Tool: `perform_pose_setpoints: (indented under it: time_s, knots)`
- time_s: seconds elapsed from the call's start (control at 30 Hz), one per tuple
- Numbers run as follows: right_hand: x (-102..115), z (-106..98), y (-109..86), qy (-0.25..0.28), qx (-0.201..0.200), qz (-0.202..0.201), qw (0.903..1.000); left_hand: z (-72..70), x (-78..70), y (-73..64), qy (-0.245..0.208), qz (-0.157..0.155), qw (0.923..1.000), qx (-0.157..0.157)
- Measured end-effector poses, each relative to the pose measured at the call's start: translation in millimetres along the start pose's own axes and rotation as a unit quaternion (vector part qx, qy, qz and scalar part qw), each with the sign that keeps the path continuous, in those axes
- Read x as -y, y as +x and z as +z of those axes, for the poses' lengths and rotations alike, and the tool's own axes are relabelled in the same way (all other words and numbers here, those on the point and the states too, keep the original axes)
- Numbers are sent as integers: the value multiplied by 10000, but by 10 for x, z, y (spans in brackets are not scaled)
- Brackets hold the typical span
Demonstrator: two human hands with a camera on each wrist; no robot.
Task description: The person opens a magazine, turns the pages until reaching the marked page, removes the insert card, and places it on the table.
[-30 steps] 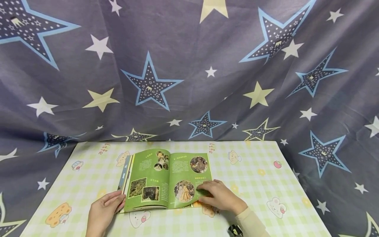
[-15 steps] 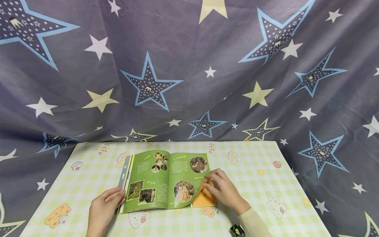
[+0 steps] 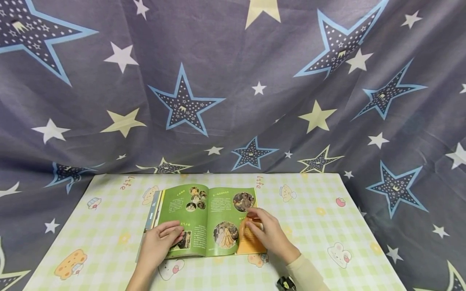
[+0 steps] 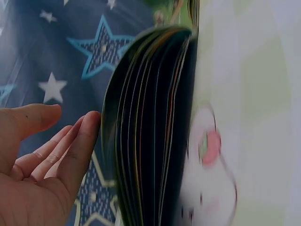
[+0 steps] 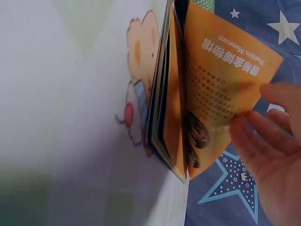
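An open book (image 3: 222,218) with green pages and round photos lies on the table in the head view. My left hand (image 3: 158,246) rests its fingers on the lower left page, covering part of a photo there. In the left wrist view, the fingers (image 4: 84,141) are fairly straight against the curved page stack (image 4: 146,127). My right hand (image 3: 273,234) holds the lifted lower corner of the right page between thumb and fingers. Seen in the right wrist view, that page's orange underside (image 5: 225,75) carries printed text. Another orange page (image 3: 251,244) shows beneath it.
A checked tablecloth (image 3: 309,226) with cartoon animals covers the table. Star-patterned curtain (image 3: 233,121) hangs behind and at the sides. A small black object (image 3: 285,283) is by the right sleeve.
My left hand has moved right from the book's left edge onto the left page. The right page's lower corner has been lifted by my right hand, revealing orange.
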State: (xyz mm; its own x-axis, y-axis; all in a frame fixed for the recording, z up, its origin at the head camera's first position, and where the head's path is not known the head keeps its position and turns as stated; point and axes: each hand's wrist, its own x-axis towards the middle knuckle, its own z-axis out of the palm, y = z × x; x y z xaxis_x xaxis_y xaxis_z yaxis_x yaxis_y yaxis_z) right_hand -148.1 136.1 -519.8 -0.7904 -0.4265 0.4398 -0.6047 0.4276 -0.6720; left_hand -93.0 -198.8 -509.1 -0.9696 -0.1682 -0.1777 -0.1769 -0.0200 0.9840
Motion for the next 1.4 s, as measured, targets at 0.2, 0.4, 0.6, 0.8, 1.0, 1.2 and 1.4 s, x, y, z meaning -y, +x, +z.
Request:
perform_pose_setpoints:
  time_s: [0.2,0.4,0.6,0.8,1.0,1.2,1.4]
  knots:
    - [65,41,26,13,294,-51,9996,257,-52,11,-99,32,9992,398]
    - [153,88,52,-126,734,-360,9966,486,-66,20,-395,-18,9952,895]
    - [185,160,91,-74,883,-666,9938,688,-24,39,-562,-127,9909,1219]
    - [225,202,107,59,1118,-573,9921,790,10,40,-566,-97,9893,1343]
    - [241,216,91,93,1209,-495,9914,820,34,31,-592,-89,9885,1388]
    - [238,184,56,-14,1218,-404,9917,738,46,40,-583,-300,9922,1058]
    - [187,94,-2,-117,1428,258,9893,486,23,39,-795,-467,9948,430]
